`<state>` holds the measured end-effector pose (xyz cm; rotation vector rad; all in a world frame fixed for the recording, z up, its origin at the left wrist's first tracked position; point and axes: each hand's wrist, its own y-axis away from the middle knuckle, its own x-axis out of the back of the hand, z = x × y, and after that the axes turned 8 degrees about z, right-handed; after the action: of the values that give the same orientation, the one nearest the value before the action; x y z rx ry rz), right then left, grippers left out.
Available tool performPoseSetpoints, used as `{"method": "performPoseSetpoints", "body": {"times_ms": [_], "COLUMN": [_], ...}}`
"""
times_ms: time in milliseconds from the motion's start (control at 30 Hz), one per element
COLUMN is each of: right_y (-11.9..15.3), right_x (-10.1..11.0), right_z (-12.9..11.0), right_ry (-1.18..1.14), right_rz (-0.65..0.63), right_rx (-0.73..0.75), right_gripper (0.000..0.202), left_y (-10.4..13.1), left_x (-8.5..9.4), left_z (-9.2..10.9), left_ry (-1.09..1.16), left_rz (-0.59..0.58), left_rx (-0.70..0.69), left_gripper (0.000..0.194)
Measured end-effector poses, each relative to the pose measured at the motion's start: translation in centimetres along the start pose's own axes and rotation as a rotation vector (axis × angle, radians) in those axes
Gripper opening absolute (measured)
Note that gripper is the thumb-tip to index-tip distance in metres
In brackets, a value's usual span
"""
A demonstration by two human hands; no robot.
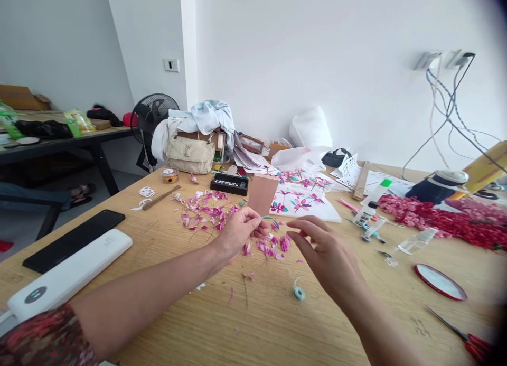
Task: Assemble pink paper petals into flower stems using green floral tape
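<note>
My left hand (243, 231) is closed in a pinch over the middle of the table, and a thin, curved green leaf-like piece (271, 220) sticks out from its fingertips. Just to the right is my right hand (325, 244), its thumb and index finger a little apart, with nothing visible between them. Below the hands lie loose pink petals (269, 247). A small spool of pale blue thread (299, 292) rests in front, its loose end trailing upward. Behind my left hand stands a pinkish-brown board (262, 195), and more pink petals (206, 210) are scattered to the left.
Pink flowers (297, 203) lie on a white sheet at the back. A phone (75, 239) and a white power bank (71, 273) are at left. On the right are small bottles (365, 214), a red-rimmed dish (440, 282), scissors (455, 329) and red flower strands (439, 218).
</note>
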<state>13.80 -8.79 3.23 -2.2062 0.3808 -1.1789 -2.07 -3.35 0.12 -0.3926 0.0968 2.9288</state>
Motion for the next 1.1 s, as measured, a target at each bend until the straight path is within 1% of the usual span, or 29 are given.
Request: {"method": "performPoseSetpoints", "body": {"times_ms": [33,67,133,200,233,300,367,433,500,600,667,767,833,933,1000,1033,1100], "right_y": [0.4,0.7,1.3,1.6,1.7,1.8,1.8,1.8,1.8,1.8,1.9,2.2,2.6,3.0,2.8,2.5,1.5], "right_x": [0.1,0.0,-1.0,-2.8,-3.7,-5.3,-6.3,-6.6,-6.4,-5.7,-5.1,-4.3,-3.7,-2.6,-1.8,-1.5,-0.8], "right_z": [-0.9,-1.6,-2.3,-2.2,-1.9,-1.4,-1.0,-0.9,-0.9,-1.1,-1.4,-1.7,-1.8,-1.4,-0.7,-0.2,1.0], "right_ry": [-0.032,-0.079,-0.183,-0.311,-0.396,-0.593,-0.72,-0.687,-0.514,-0.146,0.053,0.209,0.232,0.139,-0.009,-0.096,-0.236], "right_rz": [0.038,0.043,-0.041,-0.153,-0.178,-0.17,-0.152,-0.159,-0.16,-0.14,-0.153,-0.196,-0.193,-0.159,-0.144,-0.14,-0.121], "right_rx": [-0.014,-0.045,-0.16,-0.32,-0.393,-0.49,-0.517,-0.497,-0.42,-0.224,-0.12,-0.079,-0.077,-0.096,-0.161,-0.212,-0.323], "right_gripper": [0.018,0.019,0.019,0.025,0.028,0.027,0.023,0.018,0.011,0.02,0.024,0.027,0.027,0.025,0.024,0.024,0.025], "left_y": [-0.1,-0.2,-0.2,-0.1,0.0,0.0,0.1,0.1,0.2,0.1,0.0,-0.4,-0.7,-1.0,-1.1,-1.1,-0.9], "left_x": [0.0,-0.1,-0.2,-0.1,0.0,0.3,0.6,0.7,0.7,0.6,0.5,0.7,1.0,1.4,1.7,1.8,1.8], "left_z": [-0.1,-0.1,0.0,0.1,0.1,0.0,-0.1,-0.1,-0.1,-0.2,-0.3,-0.5,-0.6,-0.5,-0.3,-0.2,0.1], "left_ry": [-0.016,-0.028,-0.049,-0.072,-0.082,-0.091,-0.085,-0.081,-0.097,-0.153,-0.208,-0.362,-0.526,-0.783,-0.901,-0.933,-0.942], "left_rz": [0.003,0.004,0.004,0.002,-0.002,-0.005,0.0,0.012,0.005,-0.025,-0.042,-0.061,-0.046,-0.034,-0.097,-0.15,-0.278], "left_rx": [-0.016,-0.034,-0.07,-0.097,-0.104,-0.111,-0.11,-0.107,-0.085,-0.052,-0.079,-0.174,-0.29,-0.572,-0.724,-0.767,-0.785], "left_gripper": [0.007,0.007,0.007,0.006,0.006,0.005,0.005,0.004,0.004,0.008,0.01,0.01,0.009,0.009,0.012,0.013,0.014]}}
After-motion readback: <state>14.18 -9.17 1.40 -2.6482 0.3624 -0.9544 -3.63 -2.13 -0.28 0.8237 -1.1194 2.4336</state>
